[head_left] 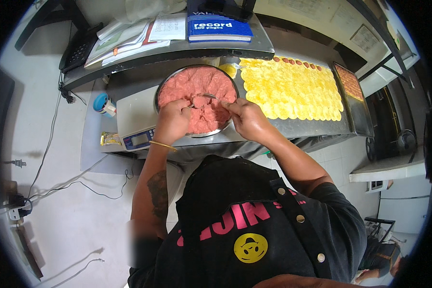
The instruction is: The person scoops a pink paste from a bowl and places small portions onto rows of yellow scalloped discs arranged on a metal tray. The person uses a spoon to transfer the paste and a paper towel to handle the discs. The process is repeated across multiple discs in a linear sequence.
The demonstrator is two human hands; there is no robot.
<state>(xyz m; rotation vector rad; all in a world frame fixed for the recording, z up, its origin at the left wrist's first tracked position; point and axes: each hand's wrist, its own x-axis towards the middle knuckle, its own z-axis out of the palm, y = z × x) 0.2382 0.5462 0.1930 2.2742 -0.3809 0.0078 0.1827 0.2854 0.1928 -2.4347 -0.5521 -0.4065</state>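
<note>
Left hand (175, 119) and right hand (247, 117) come close together over pink minced meat (192, 80) in a round bowl.

The meat fills the bowl (204, 135) and is hollowed near its middle, where the right hand grips a thin metal utensil (210, 95) with a lump of meat at it; the left hand's fingers are curled at the utensil's other side, though whether they hold anything cannot be told. Just left of the bowl shows a white scale (138, 109), with a blue cup (102, 103) and a small yellow packet (111, 138) beyond. To the right, overlapping yellow rounds (293, 91) cover much of the dark counter (297, 127), pinkish lumps (299, 63) lining their far edge; a dark tray (361, 115) stands past them. Above, a shelf (177, 49) carries papers (134, 36) and a blue book (221, 33).
</note>
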